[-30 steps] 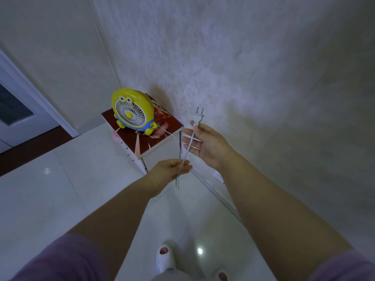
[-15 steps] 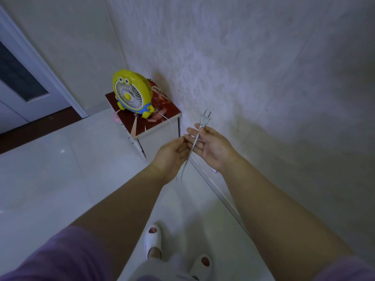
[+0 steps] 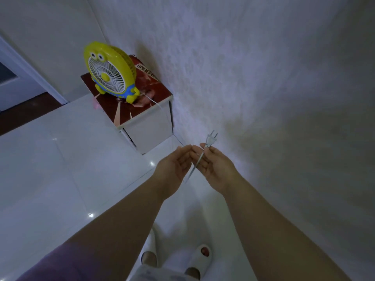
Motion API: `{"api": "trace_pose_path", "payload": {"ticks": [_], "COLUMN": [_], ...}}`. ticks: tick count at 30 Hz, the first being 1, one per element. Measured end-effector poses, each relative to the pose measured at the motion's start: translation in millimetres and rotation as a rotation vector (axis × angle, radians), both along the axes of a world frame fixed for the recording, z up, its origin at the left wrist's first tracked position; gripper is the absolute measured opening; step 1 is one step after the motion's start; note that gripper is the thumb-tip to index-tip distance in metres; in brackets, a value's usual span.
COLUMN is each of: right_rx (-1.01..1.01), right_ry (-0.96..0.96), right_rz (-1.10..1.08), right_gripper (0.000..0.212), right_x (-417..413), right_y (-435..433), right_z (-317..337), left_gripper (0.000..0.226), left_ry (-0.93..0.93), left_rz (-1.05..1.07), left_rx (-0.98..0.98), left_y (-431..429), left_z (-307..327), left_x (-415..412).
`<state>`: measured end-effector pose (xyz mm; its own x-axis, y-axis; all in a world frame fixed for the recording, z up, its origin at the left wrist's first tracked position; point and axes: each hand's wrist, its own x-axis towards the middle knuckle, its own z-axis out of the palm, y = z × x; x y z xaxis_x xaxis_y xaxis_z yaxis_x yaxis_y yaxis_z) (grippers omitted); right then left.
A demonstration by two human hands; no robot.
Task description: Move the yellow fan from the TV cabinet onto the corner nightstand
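The yellow fan (image 3: 110,73), with cartoon eyes and blue feet, stands upright on the red-topped corner nightstand (image 3: 150,126) against the wall. Its thin white cord trails off the right edge of the top. My right hand (image 3: 216,165) holds the cord just below the white two-pin plug (image 3: 211,140), which points up. My left hand (image 3: 175,166) is beside it, palm facing the right hand, fingertips touching the cord lower down. Both hands hover over the floor, in front and right of the nightstand.
A textured white wall (image 3: 263,78) runs along the right. A door frame (image 3: 26,67) and dark threshold are at the left. Glossy white floor tiles (image 3: 50,169) spread around. My feet in white slippers (image 3: 199,258) stand below.
The view has come closer to the nightstand and tilted down. Both hands have stayed together on the cord, the left hand's fingers now less curled around it.
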<state>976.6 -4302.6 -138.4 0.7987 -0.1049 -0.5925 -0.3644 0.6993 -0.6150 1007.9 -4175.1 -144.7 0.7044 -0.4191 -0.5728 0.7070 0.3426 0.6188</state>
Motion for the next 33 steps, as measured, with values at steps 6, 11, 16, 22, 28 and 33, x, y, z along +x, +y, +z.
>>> {"api": "trace_pose_path", "payload": {"ticks": [6,11,16,22,28,33], "right_rx": [0.006,0.003,-0.023,-0.049,-0.097,-0.181], "right_ry": [0.071,0.11,0.158,0.205,0.206,0.245], "right_rz": [-0.08,-0.105,-0.075,-0.071,-0.062,-0.037], "right_gripper": [0.015,0.015,0.015,0.016,0.015,0.017], "right_x": [20.0,30.9,39.2,52.7,71.6,87.3], "right_y": [-3.4,-12.7,-23.6,-26.3,-36.6,-38.8], "right_z": [-81.2,-153.7,-229.9,-338.0,-455.4,-552.1], "left_gripper": [0.034,0.034,0.034,0.032,0.035,0.034], "left_ry": [0.077,0.116,0.146,0.187,0.204,0.206], "left_rz": [-0.063,-0.103,-0.133,-0.078,-0.051,-0.013], "left_rx": [0.022,0.046,0.074,0.061,0.007,0.0], "left_y": [-11.5,-19.4,-25.8,-32.5,-44.0,-49.6], "left_z": [-74.8,-143.7,-217.6,-329.9,-446.7,-541.5], "left_x": [31.4,47.5,54.4,64.2,82.4,89.6]}}
